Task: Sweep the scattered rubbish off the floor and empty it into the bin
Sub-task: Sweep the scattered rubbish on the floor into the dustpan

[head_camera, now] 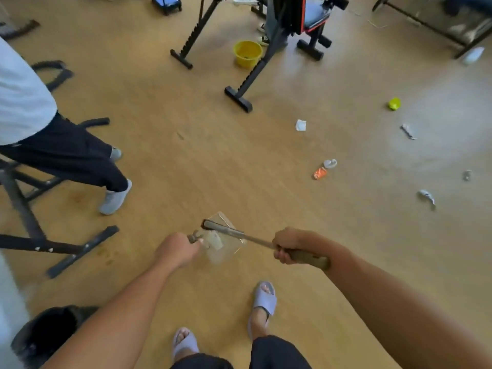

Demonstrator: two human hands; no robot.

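Observation:
My left hand point(178, 250) grips the handle of a clear plastic dustpan point(222, 242) held low over the wooden floor. My right hand point(288, 245) is closed around the handle of a broom point(239, 233), whose dark head lies across the dustpan. Rubbish is scattered to the right: a white paper scrap point(300, 125), an orange wrapper point(320, 173) beside a grey piece point(330, 163), a green cup point(394, 103), and several crumpled white bits such as one point(426, 196). A black-lined bin point(45, 335) stands at the lower left.
A person in a white top and dark trousers point(66, 155) sits at the left on gym equipment point(40, 243). A black weight bench frame point(239, 89) and a yellow bucket point(247, 53) stand ahead. My sandalled feet point(263, 299) are below.

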